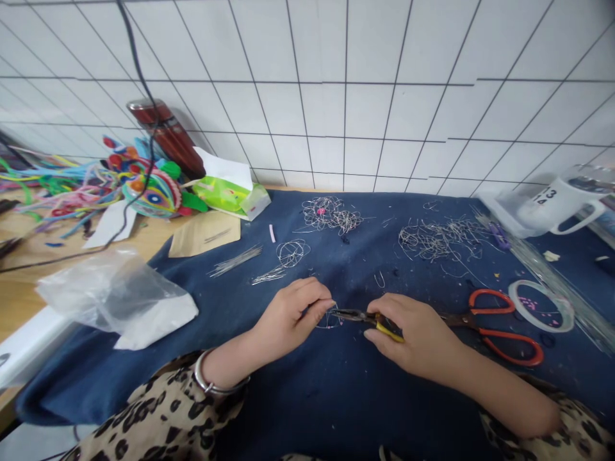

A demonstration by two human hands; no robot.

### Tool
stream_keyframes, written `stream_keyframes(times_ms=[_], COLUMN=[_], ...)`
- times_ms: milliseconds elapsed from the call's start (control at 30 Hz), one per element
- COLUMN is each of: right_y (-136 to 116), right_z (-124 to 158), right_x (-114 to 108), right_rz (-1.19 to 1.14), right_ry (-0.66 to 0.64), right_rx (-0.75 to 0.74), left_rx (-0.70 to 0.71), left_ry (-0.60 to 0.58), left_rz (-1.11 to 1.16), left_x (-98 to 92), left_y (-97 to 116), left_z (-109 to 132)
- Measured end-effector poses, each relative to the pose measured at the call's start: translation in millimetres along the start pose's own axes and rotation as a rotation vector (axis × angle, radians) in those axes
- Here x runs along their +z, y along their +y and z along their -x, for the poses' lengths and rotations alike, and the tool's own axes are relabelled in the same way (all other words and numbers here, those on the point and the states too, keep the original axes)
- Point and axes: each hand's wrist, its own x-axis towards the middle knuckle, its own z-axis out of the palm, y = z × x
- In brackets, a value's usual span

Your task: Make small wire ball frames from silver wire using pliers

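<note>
My left hand (293,314) is closed in a pinch on a small loop of thin wire (329,318), just above the dark blue cloth (336,397). In my right hand (413,336) are small pliers with yellow handles (369,318), the fingers wrapped round them. The pliers' jaws point left and meet the wire loop between the two hands. A silver bangle (211,381) sits on my left wrist.
Orange-handled scissors (504,326) lie right of my right hand, beside a clear tape ring (541,306). Tangles of wire (439,237) and straight wire bundles (235,261) lie further back. At the left are a plastic bag (115,294), a tissue pack (230,192) and colourful craft pieces (139,186). A white mug (562,198) stands far right.
</note>
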Motion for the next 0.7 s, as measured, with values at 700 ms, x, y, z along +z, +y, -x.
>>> stream_keyframes(times_ms=[700], right_y=[0.3], right_z=[1.3], right_x=[3.8], right_rz=[0.048], right_ry=[-0.008], right_rx=[-0.037], left_rx=[0.040], left_ry=[-0.042], left_rz=[0.023], left_x=[1.0], left_y=[-2.2], left_z=[1.6])
